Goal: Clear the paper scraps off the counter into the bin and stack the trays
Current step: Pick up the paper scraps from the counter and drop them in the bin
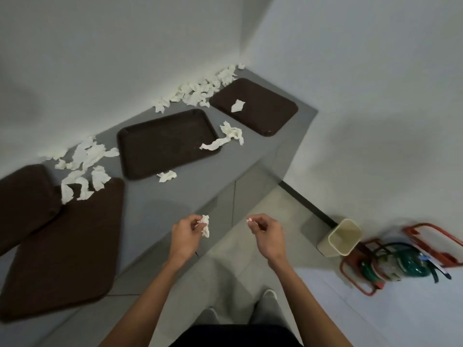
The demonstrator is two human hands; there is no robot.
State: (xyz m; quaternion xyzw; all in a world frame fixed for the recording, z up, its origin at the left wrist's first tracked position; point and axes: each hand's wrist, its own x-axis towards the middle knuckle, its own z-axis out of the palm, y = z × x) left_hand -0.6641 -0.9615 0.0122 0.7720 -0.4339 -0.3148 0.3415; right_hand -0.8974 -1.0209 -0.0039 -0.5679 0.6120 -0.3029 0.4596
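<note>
Left hand [186,234] and right hand [268,234] pinch scraps [205,226]; reach over the bin [325,245] at 3 o'clock, then drop.

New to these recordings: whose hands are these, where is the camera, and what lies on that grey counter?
No robot here: a person works bare-handed, and the one picture comes from a camera worn on their head, looking down. The left hand pinches a crumpled paper scrap; the right hand pinches a smaller scrap. On the grey counter lie four brown trays and white paper scraps, mostly along the wall, one on the far tray. A beige bin stands on the floor to the right.
</note>
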